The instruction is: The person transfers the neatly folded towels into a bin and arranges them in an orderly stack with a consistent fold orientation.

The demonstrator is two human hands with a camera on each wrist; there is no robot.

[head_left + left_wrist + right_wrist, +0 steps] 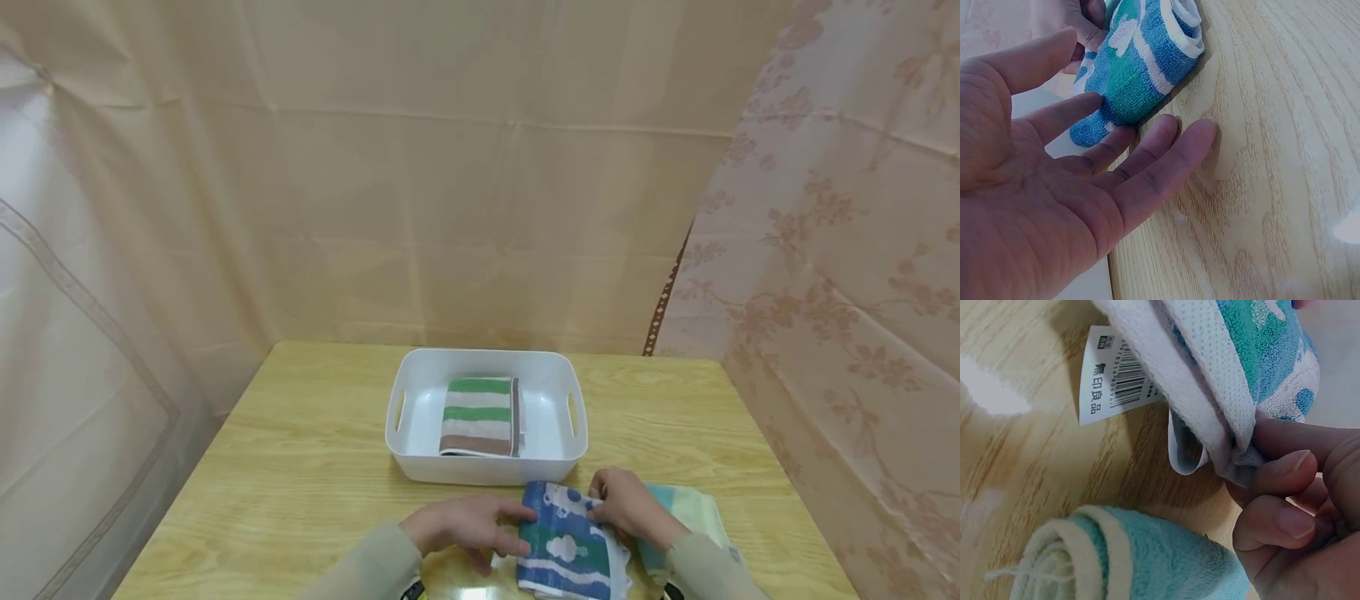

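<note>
A folded blue, green and white patterned towel (564, 546) lies at the front of the table, just before the white basket. My right hand (626, 504) pinches its far right corner between thumb and fingers; in the right wrist view the layered white edge (1210, 381) is gripped there, and a paper barcode label (1116, 378) hangs from it. At the towel's left side is my left hand (480, 529), palm facing it with fingers spread and loosely bent. In the left wrist view its fingertips (1094, 101) reach right up to the towel's side.
Behind the towel stands the white basket (420, 471), with a folded green, white and brown striped towel (477, 417) inside. A folded teal and pale yellow towel (693, 512) lies right of my right hand. Curtains surround the wooden table (300, 450).
</note>
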